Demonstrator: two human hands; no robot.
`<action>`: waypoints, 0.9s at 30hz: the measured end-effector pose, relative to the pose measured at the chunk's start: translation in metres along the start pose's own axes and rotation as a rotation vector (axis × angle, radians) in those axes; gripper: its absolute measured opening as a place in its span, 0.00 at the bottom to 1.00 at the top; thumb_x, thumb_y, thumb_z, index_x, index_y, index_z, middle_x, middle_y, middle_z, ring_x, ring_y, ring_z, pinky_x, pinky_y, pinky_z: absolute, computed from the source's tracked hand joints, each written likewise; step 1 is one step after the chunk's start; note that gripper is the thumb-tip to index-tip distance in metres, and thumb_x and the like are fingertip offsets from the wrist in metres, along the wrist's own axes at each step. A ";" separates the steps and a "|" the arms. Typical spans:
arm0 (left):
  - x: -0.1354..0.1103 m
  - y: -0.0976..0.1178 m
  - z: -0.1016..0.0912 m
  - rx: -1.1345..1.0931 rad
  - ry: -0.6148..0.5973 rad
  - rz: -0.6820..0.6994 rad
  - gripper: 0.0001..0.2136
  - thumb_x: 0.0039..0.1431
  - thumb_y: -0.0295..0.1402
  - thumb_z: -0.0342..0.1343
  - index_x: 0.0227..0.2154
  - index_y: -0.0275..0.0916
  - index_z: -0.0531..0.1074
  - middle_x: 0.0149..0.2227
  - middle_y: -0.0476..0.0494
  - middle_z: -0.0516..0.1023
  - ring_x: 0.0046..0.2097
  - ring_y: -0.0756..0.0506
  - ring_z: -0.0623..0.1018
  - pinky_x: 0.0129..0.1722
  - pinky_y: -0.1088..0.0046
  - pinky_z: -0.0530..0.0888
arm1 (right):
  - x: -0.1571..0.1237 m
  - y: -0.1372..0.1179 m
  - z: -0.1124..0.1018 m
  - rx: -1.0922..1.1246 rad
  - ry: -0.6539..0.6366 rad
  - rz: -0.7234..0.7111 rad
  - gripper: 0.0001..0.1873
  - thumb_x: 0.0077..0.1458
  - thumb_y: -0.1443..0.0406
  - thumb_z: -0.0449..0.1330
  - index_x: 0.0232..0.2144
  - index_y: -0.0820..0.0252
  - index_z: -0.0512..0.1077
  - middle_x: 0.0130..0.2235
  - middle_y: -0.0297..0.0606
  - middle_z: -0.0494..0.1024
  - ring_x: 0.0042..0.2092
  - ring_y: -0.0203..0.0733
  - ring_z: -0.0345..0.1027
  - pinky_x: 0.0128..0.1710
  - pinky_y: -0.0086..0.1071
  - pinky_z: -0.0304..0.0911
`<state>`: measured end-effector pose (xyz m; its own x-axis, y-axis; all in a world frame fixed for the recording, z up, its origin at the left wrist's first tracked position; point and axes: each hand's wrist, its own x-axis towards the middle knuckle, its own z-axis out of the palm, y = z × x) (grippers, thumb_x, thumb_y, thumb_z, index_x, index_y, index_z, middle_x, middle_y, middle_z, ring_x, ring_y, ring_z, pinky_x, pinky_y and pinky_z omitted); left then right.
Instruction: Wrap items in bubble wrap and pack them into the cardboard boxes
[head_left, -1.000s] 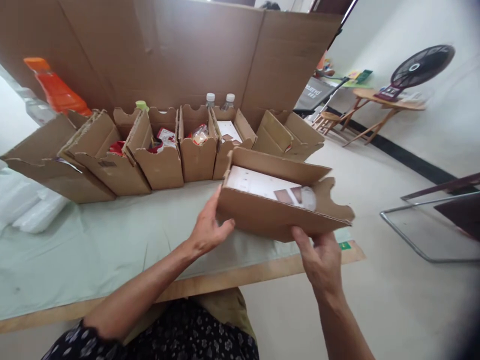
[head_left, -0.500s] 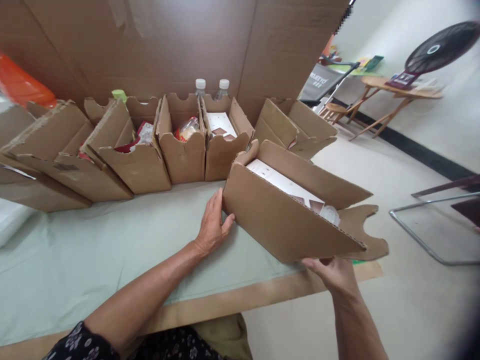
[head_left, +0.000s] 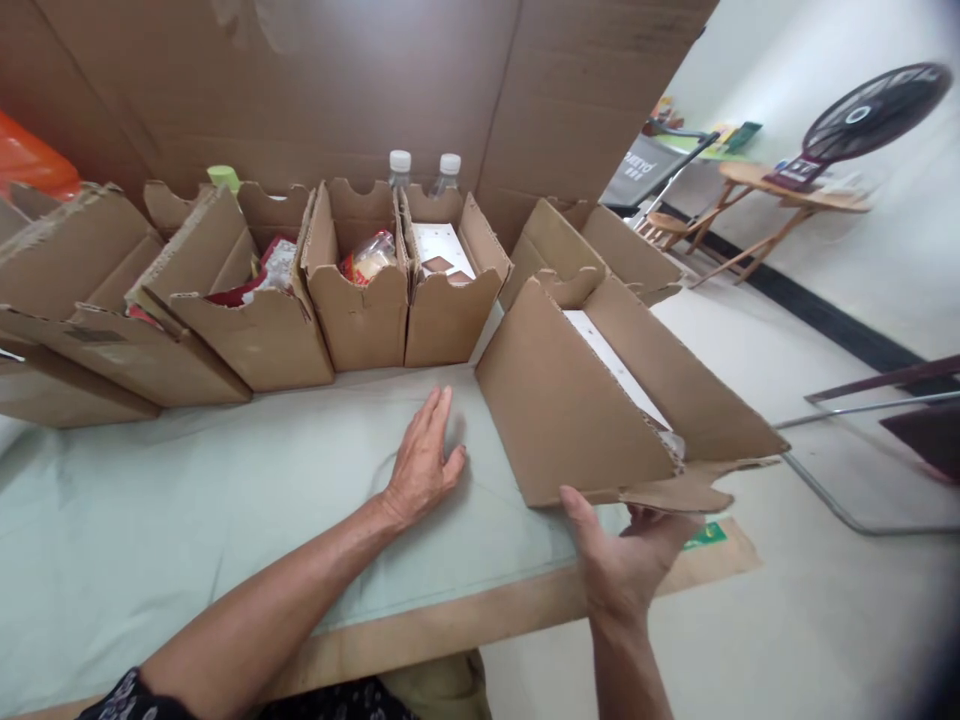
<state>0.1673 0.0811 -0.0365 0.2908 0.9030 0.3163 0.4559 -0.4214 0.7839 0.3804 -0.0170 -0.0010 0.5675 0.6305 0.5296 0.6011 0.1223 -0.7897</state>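
My right hand (head_left: pixel 626 560) grips the near end of an open cardboard box (head_left: pixel 577 410) from below, thumb up against its side. The box stands on the green table cover (head_left: pixel 225 520) at the right end of the table, its far end pointing toward the row of boxes. A white card (head_left: pixel 611 365) lies inside it. My left hand (head_left: pixel 421 462) rests flat on the cover just left of the box, fingers stretched out, holding nothing.
A row of open cardboard boxes (head_left: pixel 360 300) with packets stands along a tall cardboard sheet (head_left: pixel 360 90). Two capped bottles (head_left: pixel 420 172) stand behind them. Right of the table are bare floor, a metal chair frame (head_left: pixel 862 440), a folding table (head_left: pixel 787 200) and a fan (head_left: pixel 870 110).
The box has swung round, its near end turned toward me and set lower on the table. My left hand let go of its corner and now lies flat on the cover.
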 end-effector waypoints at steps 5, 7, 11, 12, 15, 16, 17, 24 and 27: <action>0.000 0.000 0.001 0.018 0.000 0.016 0.38 0.58 0.29 0.53 0.73 0.37 0.54 0.72 0.30 0.63 0.73 0.34 0.63 0.72 0.44 0.62 | -0.011 -0.020 0.015 -0.093 -0.011 -0.045 0.66 0.47 0.51 0.76 0.75 0.50 0.40 0.73 0.56 0.54 0.71 0.63 0.55 0.66 0.64 0.58; 0.000 0.000 0.001 0.019 0.005 0.022 0.38 0.58 0.29 0.53 0.72 0.37 0.54 0.71 0.29 0.64 0.72 0.34 0.65 0.71 0.44 0.62 | -0.012 -0.026 0.018 -0.104 -0.024 -0.075 0.65 0.49 0.52 0.75 0.75 0.51 0.39 0.73 0.57 0.54 0.72 0.63 0.55 0.65 0.62 0.59; 0.001 -0.001 0.002 0.005 0.002 0.030 0.38 0.57 0.28 0.54 0.73 0.39 0.54 0.71 0.31 0.65 0.71 0.34 0.66 0.71 0.44 0.64 | -0.006 -0.027 0.017 -0.090 -0.028 -0.040 0.63 0.48 0.50 0.75 0.74 0.50 0.42 0.71 0.56 0.57 0.70 0.62 0.58 0.63 0.62 0.61; 0.001 0.000 0.002 0.003 -0.002 0.031 0.38 0.57 0.28 0.54 0.73 0.39 0.54 0.70 0.31 0.66 0.71 0.34 0.66 0.70 0.44 0.64 | -0.002 -0.026 0.015 -0.064 -0.029 0.003 0.62 0.48 0.49 0.74 0.73 0.49 0.43 0.70 0.54 0.59 0.68 0.61 0.59 0.63 0.61 0.62; 0.002 0.001 0.001 0.006 -0.004 0.021 0.38 0.57 0.27 0.54 0.72 0.37 0.55 0.69 0.30 0.67 0.70 0.33 0.67 0.70 0.43 0.65 | 0.008 -0.027 0.014 -0.003 -0.032 0.088 0.60 0.49 0.48 0.73 0.73 0.48 0.43 0.66 0.51 0.63 0.64 0.58 0.64 0.61 0.58 0.65; 0.002 0.002 0.001 0.007 -0.002 0.016 0.38 0.57 0.27 0.54 0.72 0.37 0.55 0.69 0.30 0.67 0.70 0.33 0.67 0.70 0.43 0.65 | 0.009 -0.029 0.015 -0.008 -0.035 0.086 0.60 0.50 0.48 0.73 0.73 0.48 0.43 0.66 0.51 0.64 0.64 0.57 0.65 0.61 0.58 0.65; 0.002 0.002 0.001 0.008 0.001 0.012 0.37 0.57 0.27 0.53 0.71 0.36 0.56 0.69 0.30 0.67 0.70 0.33 0.68 0.69 0.43 0.65 | 0.009 -0.031 0.017 -0.029 -0.036 0.070 0.61 0.49 0.49 0.73 0.74 0.49 0.42 0.66 0.51 0.63 0.65 0.58 0.64 0.61 0.57 0.64; 0.002 0.002 0.002 -0.001 0.009 0.026 0.36 0.56 0.27 0.53 0.70 0.34 0.57 0.68 0.28 0.68 0.70 0.34 0.68 0.69 0.44 0.66 | 0.003 -0.034 0.040 -0.126 -0.020 -0.062 0.65 0.49 0.47 0.73 0.75 0.53 0.39 0.72 0.57 0.54 0.69 0.61 0.58 0.62 0.57 0.63; 0.002 0.001 0.002 0.003 0.004 0.024 0.36 0.56 0.27 0.53 0.70 0.35 0.57 0.69 0.29 0.68 0.69 0.34 0.68 0.69 0.43 0.66 | 0.022 -0.021 0.050 -0.159 -0.090 -0.072 0.66 0.52 0.45 0.70 0.76 0.54 0.34 0.71 0.58 0.56 0.69 0.61 0.58 0.62 0.57 0.64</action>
<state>0.1698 0.0822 -0.0356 0.2982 0.8930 0.3372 0.4517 -0.4432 0.7743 0.3527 0.0327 0.0118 0.4717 0.6912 0.5475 0.7237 0.0512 -0.6882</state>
